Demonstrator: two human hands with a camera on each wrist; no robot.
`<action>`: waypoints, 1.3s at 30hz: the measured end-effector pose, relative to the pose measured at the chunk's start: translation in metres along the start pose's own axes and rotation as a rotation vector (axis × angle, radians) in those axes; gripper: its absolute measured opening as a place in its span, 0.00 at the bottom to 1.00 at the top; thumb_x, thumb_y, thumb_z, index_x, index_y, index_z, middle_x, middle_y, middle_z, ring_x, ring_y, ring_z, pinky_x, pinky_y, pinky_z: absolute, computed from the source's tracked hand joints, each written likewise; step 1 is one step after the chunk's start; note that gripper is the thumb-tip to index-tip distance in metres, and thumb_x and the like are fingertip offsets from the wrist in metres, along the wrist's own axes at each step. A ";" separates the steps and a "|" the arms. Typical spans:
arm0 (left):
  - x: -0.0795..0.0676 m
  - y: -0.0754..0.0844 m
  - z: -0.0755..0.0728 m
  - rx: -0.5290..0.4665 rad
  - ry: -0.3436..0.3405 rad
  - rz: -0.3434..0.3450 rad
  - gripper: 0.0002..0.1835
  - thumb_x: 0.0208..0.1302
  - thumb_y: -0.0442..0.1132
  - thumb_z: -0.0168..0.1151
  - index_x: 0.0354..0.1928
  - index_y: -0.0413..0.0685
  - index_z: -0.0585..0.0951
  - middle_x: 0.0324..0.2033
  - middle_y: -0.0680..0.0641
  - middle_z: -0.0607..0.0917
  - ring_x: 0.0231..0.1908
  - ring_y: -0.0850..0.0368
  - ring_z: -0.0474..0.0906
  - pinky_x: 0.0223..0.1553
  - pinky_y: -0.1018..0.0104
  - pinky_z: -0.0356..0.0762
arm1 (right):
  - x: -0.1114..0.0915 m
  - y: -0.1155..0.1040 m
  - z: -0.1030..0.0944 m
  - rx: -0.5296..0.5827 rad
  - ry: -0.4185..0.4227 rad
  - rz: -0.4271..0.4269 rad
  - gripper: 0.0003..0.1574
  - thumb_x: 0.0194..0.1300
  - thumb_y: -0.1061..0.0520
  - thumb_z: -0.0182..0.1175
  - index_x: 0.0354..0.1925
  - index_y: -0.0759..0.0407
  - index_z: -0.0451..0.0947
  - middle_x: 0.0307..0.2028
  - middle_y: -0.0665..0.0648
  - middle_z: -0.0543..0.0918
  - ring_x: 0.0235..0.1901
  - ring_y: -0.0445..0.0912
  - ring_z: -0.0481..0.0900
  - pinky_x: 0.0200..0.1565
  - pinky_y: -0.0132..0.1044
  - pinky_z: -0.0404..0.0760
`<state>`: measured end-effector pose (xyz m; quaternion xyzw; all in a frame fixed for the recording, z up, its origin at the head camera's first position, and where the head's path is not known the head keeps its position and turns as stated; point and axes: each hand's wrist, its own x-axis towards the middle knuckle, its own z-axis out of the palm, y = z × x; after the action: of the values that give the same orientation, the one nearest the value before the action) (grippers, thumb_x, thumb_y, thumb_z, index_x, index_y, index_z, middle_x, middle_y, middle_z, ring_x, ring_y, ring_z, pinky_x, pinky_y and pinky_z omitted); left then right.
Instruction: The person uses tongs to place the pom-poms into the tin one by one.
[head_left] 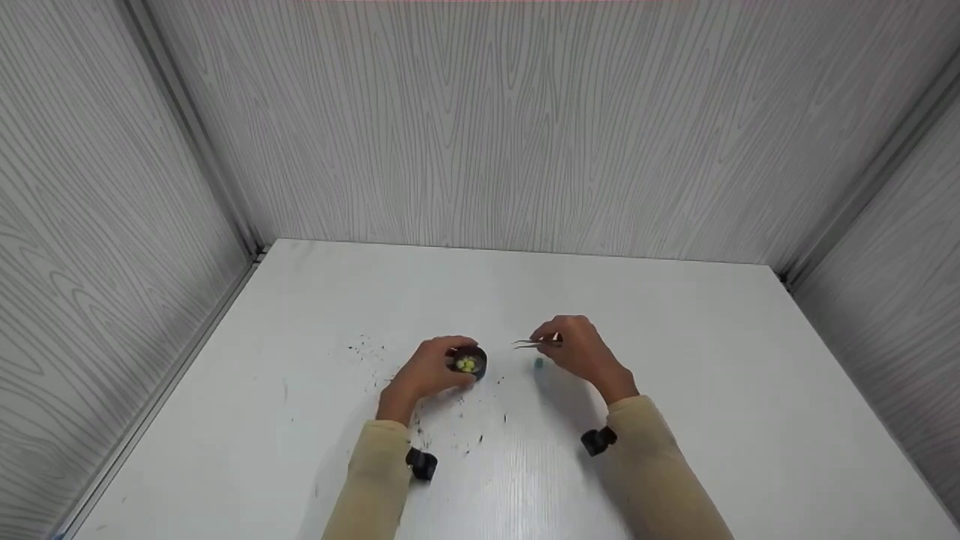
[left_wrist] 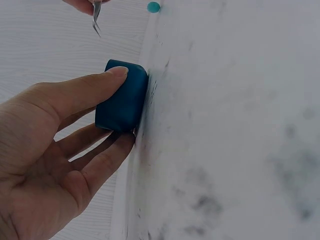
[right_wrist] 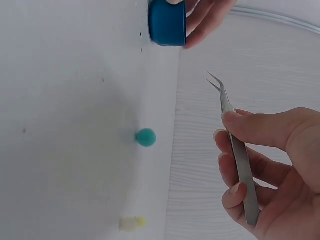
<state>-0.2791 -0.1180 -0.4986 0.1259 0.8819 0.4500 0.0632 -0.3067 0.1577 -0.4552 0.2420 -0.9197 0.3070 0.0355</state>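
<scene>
At the near part of the desk (head_left: 465, 499), dark specks lie scattered on the white surface. Beyond them, the left hand (head_left: 427, 369) grips the blue cup (left_wrist: 124, 97), thumb on one side and fingers curled round the other; the cup stands upright, mouth up, with small yellow and pale balls (head_left: 468, 365) inside. The teal ball (right_wrist: 146, 137) lies on the desk to the right of the cup, apart from it and nearer the right hand (head_left: 577, 351). It is round and has no long axis; it sits below the curved-tip tweezers (right_wrist: 242, 165). The right hand pinches the tweezers by the shank between thumb and fingers, their long axis running across toward the cup. The slightly parted tips point left, are clear of the desk and hold nothing. Governing relation: the tips stand to the cup side of the ball and above it, so ball and tips are out of line. Farther right, small pale and yellow pieces (right_wrist: 132, 223) show blurred. The wood-grain panel (head_left: 480, 127) rises behind.
</scene>
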 end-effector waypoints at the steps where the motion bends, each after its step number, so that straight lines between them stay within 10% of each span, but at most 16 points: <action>1: 0.000 0.000 0.000 0.000 0.001 -0.003 0.31 0.60 0.35 0.76 0.66 0.50 0.79 0.65 0.42 0.81 0.65 0.39 0.78 0.67 0.41 0.75 | -0.001 0.002 -0.002 -0.001 0.001 0.005 0.09 0.64 0.66 0.69 0.42 0.60 0.91 0.35 0.57 0.89 0.34 0.46 0.82 0.37 0.40 0.82; 39: -0.001 0.001 -0.001 -0.001 -0.004 -0.007 0.32 0.60 0.34 0.75 0.67 0.51 0.79 0.66 0.41 0.80 0.66 0.38 0.77 0.68 0.41 0.75 | -0.043 0.062 -0.054 -0.044 -0.102 0.113 0.08 0.62 0.67 0.69 0.39 0.59 0.92 0.35 0.56 0.90 0.33 0.43 0.80 0.37 0.36 0.79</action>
<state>-0.2780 -0.1185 -0.4973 0.1235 0.8820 0.4499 0.0664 -0.3022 0.2505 -0.4544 0.2045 -0.9390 0.2755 -0.0236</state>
